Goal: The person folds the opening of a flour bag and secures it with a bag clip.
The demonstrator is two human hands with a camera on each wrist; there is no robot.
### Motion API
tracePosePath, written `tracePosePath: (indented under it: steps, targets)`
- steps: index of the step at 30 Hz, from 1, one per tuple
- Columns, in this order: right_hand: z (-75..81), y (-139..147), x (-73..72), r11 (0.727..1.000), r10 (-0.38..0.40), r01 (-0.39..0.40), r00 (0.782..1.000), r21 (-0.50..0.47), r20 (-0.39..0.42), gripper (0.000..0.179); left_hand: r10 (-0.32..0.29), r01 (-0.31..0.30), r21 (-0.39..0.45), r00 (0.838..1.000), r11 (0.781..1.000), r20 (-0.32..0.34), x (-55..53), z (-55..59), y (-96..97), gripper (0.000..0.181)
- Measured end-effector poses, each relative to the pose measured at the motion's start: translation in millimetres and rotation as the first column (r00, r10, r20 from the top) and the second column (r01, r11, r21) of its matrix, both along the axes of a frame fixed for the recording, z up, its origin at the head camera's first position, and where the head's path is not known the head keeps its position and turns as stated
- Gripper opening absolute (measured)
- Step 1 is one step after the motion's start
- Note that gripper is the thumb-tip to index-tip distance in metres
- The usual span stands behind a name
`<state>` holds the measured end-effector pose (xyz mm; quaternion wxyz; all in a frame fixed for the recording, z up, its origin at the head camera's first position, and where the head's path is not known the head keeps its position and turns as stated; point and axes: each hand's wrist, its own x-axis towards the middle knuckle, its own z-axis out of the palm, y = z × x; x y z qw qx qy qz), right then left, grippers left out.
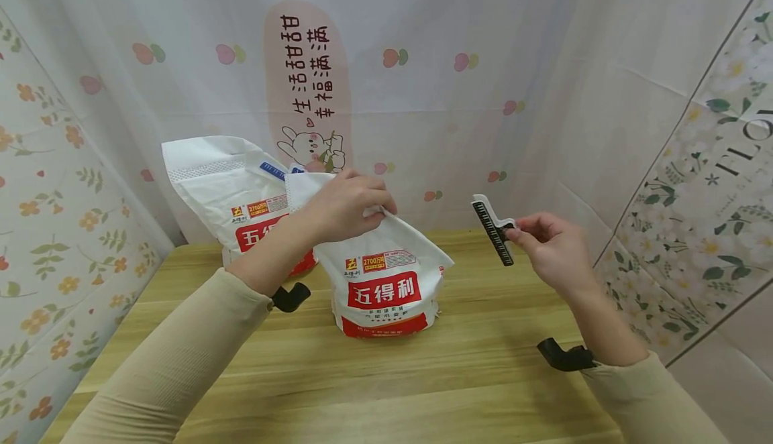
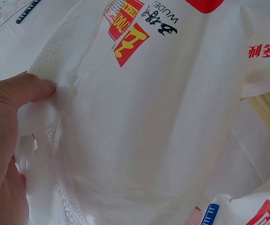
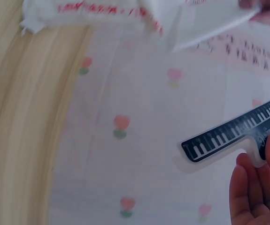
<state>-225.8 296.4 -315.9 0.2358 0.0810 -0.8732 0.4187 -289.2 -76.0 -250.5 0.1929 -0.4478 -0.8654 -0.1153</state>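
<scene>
My left hand (image 1: 344, 209) pinches the upper edge of a white flour bag (image 1: 386, 263) with red printing, which stands upright on the table. In the left wrist view, thumb and fingers of my left hand (image 2: 8, 126) hold the bag's rim. Off to the bag's right, my right hand (image 1: 558, 253) holds a black-and-white clip (image 1: 494, 233) by its handle, in the air and apart from the bag. The right wrist view shows a piano-key pattern on this clip (image 3: 233, 133).
Behind and left stands a second, similar flour bag (image 1: 208, 186) with a blue clip (image 1: 273, 170) near its top. Both bags rest on a wooden table (image 1: 338, 390). Printed curtains (image 1: 417, 135) hang behind and along both sides.
</scene>
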Motion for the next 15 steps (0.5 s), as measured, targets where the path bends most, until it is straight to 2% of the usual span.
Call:
tracePosePath:
  steps: [7, 15]
  targets:
    - [8.8, -41, -2.3, 0.995, 0.089, -0.088, 0.996, 0.052, -0.001, 0.012, -0.017, 0.017, 0.013, 1.000, 1.000, -0.021, 0.8, 0.6, -0.2, 0.017]
    - [5.6, -73, -10.5, 0.986, 0.139, -0.141, 0.990, 0.088, 0.029, 0.008, -0.014, 0.014, 0.019, 1.000, 1.000, -0.021, -0.2, 1.3, -0.8, 0.017]
